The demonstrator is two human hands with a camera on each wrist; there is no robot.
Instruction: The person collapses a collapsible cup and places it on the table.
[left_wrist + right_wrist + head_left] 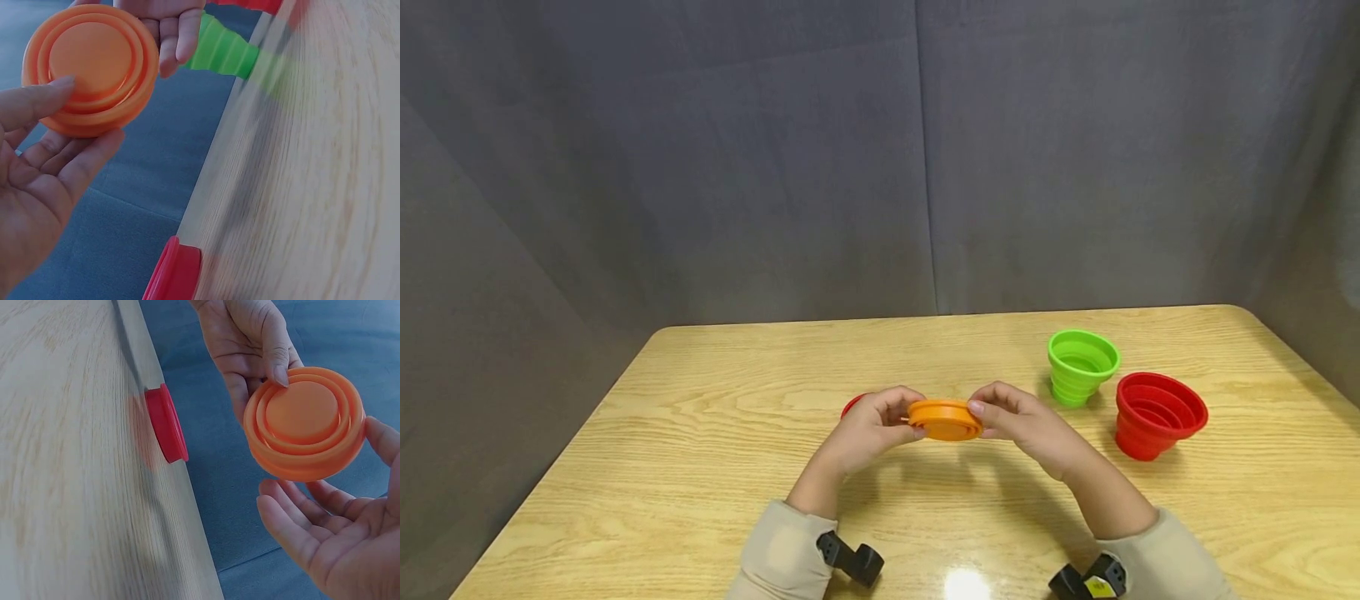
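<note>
An orange collapsible cup (946, 419), folded flat into rings, is held up above the table between both hands. My left hand (871, 427) pinches its left side, the thumb on the ringed face and the fingers behind the rim, as the left wrist view shows. At the opposite edge my right hand (1037, 435) holds the rim, its thumb against the side and several fingers loosely bent beneath. Behind the left hand lies a flat red collapsible cup (165, 423), mostly hidden in the head view.
To the right stand two expanded collapsible cups, a green one (1081, 367) and nearer a larger red one (1157, 417). They rest on the wooden table (700, 467). A grey curtain (775, 167) hangs behind the table's far edge.
</note>
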